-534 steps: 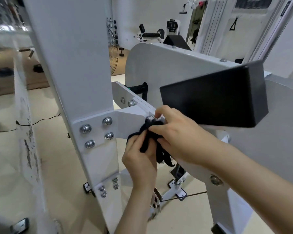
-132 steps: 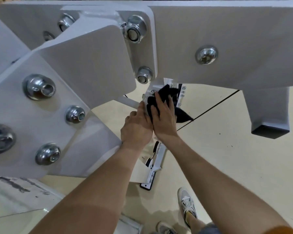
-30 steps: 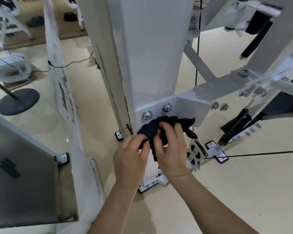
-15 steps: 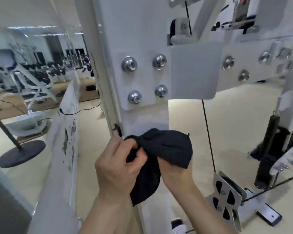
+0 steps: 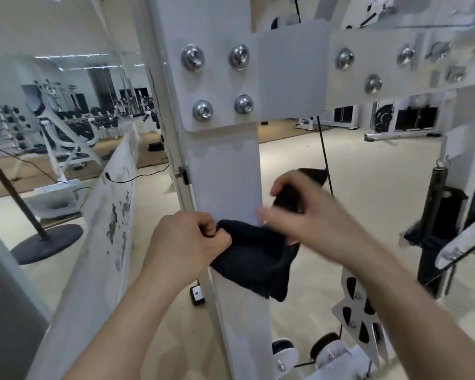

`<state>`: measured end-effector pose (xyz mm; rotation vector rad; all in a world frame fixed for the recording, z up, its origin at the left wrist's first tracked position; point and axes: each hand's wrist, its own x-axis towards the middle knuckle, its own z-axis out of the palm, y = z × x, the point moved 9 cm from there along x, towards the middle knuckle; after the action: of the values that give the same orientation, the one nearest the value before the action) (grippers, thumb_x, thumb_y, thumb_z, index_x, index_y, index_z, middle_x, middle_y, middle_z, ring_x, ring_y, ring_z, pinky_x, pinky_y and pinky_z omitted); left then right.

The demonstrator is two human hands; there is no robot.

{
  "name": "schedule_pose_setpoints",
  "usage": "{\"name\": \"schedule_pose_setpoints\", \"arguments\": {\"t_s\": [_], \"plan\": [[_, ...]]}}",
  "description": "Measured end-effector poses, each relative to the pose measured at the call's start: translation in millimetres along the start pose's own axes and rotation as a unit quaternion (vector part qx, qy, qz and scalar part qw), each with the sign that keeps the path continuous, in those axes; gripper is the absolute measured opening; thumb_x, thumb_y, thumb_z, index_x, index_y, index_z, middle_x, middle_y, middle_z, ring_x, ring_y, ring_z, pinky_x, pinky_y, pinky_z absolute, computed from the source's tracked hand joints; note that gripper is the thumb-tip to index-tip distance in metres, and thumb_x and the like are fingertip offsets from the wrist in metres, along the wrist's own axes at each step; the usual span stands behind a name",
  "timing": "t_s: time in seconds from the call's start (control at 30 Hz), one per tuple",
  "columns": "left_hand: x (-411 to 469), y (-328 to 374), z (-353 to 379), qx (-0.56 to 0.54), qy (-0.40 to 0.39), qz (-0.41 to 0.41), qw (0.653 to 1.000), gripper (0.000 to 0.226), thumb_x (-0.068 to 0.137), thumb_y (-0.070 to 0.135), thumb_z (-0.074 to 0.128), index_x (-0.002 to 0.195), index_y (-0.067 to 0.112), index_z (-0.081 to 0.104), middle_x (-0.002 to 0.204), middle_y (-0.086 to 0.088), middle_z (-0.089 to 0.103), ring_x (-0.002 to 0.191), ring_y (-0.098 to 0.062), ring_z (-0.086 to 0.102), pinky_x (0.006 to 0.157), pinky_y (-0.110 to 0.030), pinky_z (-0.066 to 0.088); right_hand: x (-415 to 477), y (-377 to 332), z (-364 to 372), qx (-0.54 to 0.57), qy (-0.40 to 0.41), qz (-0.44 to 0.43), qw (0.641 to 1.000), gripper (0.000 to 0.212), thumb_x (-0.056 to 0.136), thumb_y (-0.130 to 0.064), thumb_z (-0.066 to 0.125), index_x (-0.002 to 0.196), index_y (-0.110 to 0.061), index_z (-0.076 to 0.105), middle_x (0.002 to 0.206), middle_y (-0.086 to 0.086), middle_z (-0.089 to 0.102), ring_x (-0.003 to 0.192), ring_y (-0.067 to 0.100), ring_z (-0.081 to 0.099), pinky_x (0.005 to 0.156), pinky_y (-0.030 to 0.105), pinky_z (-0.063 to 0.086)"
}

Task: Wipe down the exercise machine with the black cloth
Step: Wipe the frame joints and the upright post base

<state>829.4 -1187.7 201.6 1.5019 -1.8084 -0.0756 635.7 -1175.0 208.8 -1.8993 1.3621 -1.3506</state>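
Note:
The white upright post of the exercise machine (image 5: 225, 171) fills the centre, with a bolted plate (image 5: 220, 80) above. A black cloth (image 5: 255, 259) is stretched across the post's front, below the plate. My left hand (image 5: 187, 245) pinches the cloth's left corner at the post's left edge. My right hand (image 5: 307, 215), blurred by motion, grips the cloth's other end just past the post's right edge. Part of the cloth hangs loose below my hands.
A white crossbeam with bolts (image 5: 373, 69) runs right from the plate. A thin black cable (image 5: 324, 149) drops behind my right hand. A spring and black parts (image 5: 436, 209) stand at right. A scuffed white barrier (image 5: 113, 220) and a round black base (image 5: 47, 242) are at left.
The cloth was bunched between both hands in front of the post half a second ago. Now my right hand has pulled its end out to the right, spreading it across the post.

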Motion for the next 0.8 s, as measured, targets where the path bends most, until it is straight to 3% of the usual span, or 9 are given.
{"name": "schedule_pose_setpoints", "arguments": {"t_s": [0.07, 0.13, 0.23, 0.33, 0.43, 0.5, 0.6, 0.7, 0.8], "plan": [[1, -1, 1, -0.033, -0.001, -0.001, 0.999, 0.041, 0.074, 0.028, 0.067, 0.048, 0.015, 0.039, 0.045, 0.005, 0.035, 0.047, -0.011, 0.032, 0.047, -0.024, 0.026, -10, 4, 47, -0.151, -0.040, -0.076, 0.985, 0.044, 0.070, -0.046, 0.077, 0.102, -0.028, 0.053, 0.100, -0.006, 0.042, 0.085, 0.013, 0.053, 0.073, 0.027, 0.047], [-2, -4, 2, -0.104, -0.018, -0.016, 0.994, 0.044, 0.077, 0.028, 0.072, 0.049, 0.016, 0.040, 0.044, 0.008, 0.037, 0.044, -0.007, 0.034, 0.046, -0.019, 0.027, -15, 18, 69, -0.196, -0.014, -0.146, 0.970, 0.030, 0.077, -0.030, 0.075, 0.098, -0.018, 0.056, 0.096, -0.002, 0.039, 0.081, 0.020, 0.051, 0.067, 0.034, 0.046], [-11, 0, -6, -0.220, -0.041, -0.028, 0.974, 0.039, 0.075, 0.025, 0.080, 0.059, 0.014, 0.046, 0.051, -0.002, 0.056, 0.049, -0.011, 0.052, 0.053, -0.024, 0.041, -11, 14, 31, -0.054, 0.112, -0.170, 0.978, 0.014, 0.074, -0.011, 0.070, 0.083, -0.019, 0.062, 0.085, -0.002, 0.051, 0.079, 0.013, 0.053, 0.067, 0.029, 0.043], [-4, 15, -50, -0.236, 0.092, 0.020, 0.967, 0.032, 0.076, 0.012, 0.077, 0.068, 0.006, 0.047, 0.060, -0.015, 0.062, 0.050, -0.014, 0.055, 0.050, -0.019, 0.041, 9, -17, -21, 0.089, 0.253, -0.154, 0.951, 0.035, 0.071, -0.003, 0.071, 0.084, -0.030, 0.053, 0.084, -0.011, 0.058, 0.083, 0.008, 0.058, 0.078, 0.022, 0.046], [7, 17, -81, -0.295, 0.225, 0.048, 0.927, 0.023, 0.082, 0.009, 0.070, 0.071, 0.013, 0.050, 0.073, -0.018, 0.059, 0.065, -0.031, 0.063, 0.057, -0.030, 0.053, 24, -37, -29, 0.121, 0.302, -0.141, 0.935, 0.023, 0.083, -0.009, 0.066, 0.093, -0.028, 0.059, 0.092, -0.015, 0.064, 0.092, 0.007, 0.062, 0.090, 0.030, 0.050], [6, 23, -91, -0.216, 0.297, 0.102, 0.924, 0.005, 0.087, 0.015, 0.066, 0.087, 0.020, 0.065, 0.083, -0.005, 0.061, 0.077, -0.021, 0.062, 0.069, -0.025, 0.053, 26, -32, -7, 0.091, 0.261, -0.111, 0.955, 0.030, 0.093, -0.020, 0.058, 0.122, -0.021, 0.061, 0.116, -0.008, 0.066, 0.110, 0.007, 0.059, 0.099, 0.030, 0.046], [1, 39, -82, -0.039, 0.332, 0.168, 0.928, 0.026, 0.094, 0.016, 0.057, 0.116, 0.006, 0.066, 0.099, -0.003, 0.060, 0.090, -0.011, 0.054, 0.080, -0.008, 0.038, 29, -28, 30, 0.065, 0.167, -0.096, 0.979, 0.059, 0.096, -0.046, 0.042, 0.149, -0.022, 0.030, 0.139, -0.005, 0.054, 0.126, 0.013, 0.050, 0.104, 0.035, 0.043], [-2, 48, -59, 0.060, 0.291, 0.154, 0.942, 0.051, 0.099, 0.035, 0.039, 0.133, 0.000, 0.051, 0.110, -0.015, 0.057, 0.099, -0.027, 0.053, 0.077, -0.026, 0.038, 42, -39, 31, 0.048, 0.180, -0.081, 0.979, 0.048, 0.098, -0.051, 0.037, 0.135, -0.020, 0.041, 0.125, -0.003, 0.061, 0.115, 0.017, 0.056, 0.092, 0.037, 0.046], [-1, 53, -55, 0.108, 0.303, 0.130, 0.938, 0.063, 0.098, 0.046, 0.033, 0.135, -0.003, 0.046, 0.110, -0.020, 0.054, 0.095, -0.034, 0.053, 0.067, -0.038, 0.042, 52, -35, 24, -0.023, 0.192, -0.023, 0.981, 0.041, 0.100, -0.052, 0.032, 0.112, -0.018, 0.051, 0.105, 0.001, 0.066, 0.099, 0.025, 0.059, 0.078, 0.037, 0.045]]}}
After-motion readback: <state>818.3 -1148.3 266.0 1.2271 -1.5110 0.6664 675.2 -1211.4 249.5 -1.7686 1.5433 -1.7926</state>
